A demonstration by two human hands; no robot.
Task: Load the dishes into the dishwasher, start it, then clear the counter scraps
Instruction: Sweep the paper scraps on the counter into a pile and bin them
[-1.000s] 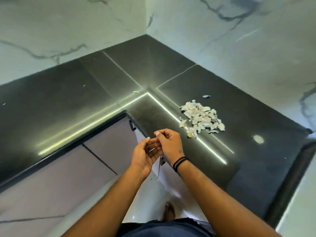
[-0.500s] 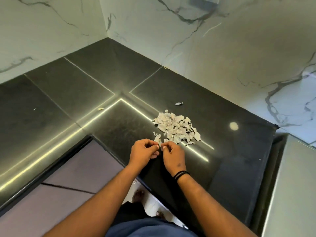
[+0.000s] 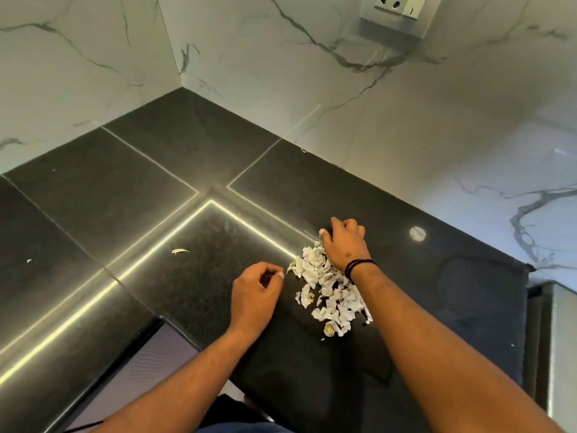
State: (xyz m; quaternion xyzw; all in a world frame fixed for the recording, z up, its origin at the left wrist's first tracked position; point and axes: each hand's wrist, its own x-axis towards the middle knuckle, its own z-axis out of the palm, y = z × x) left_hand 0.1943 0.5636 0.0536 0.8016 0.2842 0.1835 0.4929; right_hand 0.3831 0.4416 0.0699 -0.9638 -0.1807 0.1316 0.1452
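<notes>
A pile of white scraps [image 3: 331, 289] lies on the black counter [image 3: 156, 189]. My right hand [image 3: 345, 243] rests at the far end of the pile, palm down, fingers bent over the scraps there; whether it holds any is hidden. My left hand [image 3: 254, 295] hovers just left of the pile, fingers loosely curled, thumb and forefinger close together, with nothing visible between them. A single loose scrap [image 3: 180, 251] lies apart to the left, and a tiny white scrap [image 3: 29, 261] lies far left.
Marble walls meet at the corner behind the counter. A wall socket [image 3: 396, 14] sits high on the right wall. The counter's front edge and a grey cabinet front [image 3: 146, 367] are below my left arm. The counter ends at the right beside a grey surface [image 3: 562, 339].
Both hands, held together just before the pile, have parted. My right hand has reached to the pile's far end; my left has stayed at its left side. The camera moved closer.
</notes>
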